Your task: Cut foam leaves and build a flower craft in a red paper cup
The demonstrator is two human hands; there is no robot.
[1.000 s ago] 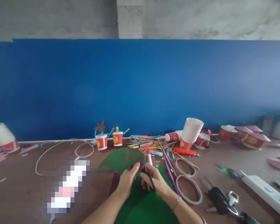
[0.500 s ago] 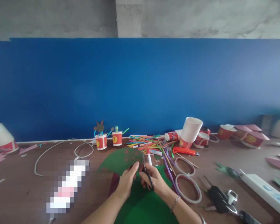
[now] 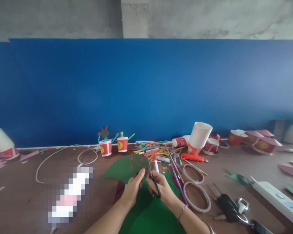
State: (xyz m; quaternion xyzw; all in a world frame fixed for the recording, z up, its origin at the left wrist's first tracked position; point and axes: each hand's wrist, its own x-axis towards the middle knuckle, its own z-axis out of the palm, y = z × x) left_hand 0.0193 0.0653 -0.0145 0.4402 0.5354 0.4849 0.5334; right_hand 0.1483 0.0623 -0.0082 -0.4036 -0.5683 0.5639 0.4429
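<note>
Your left hand (image 3: 132, 191) pinches the green sheet (image 3: 119, 166); your right hand (image 3: 163, 188) grips scissors (image 3: 151, 177) at its right side, pointing toward the worktop's (image 3: 19, 188) far edge

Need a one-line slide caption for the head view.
Right hand holding black-handled scissors at the edge of red-marked green paper gripped by the left hand, colourful straws beyond.
</note>
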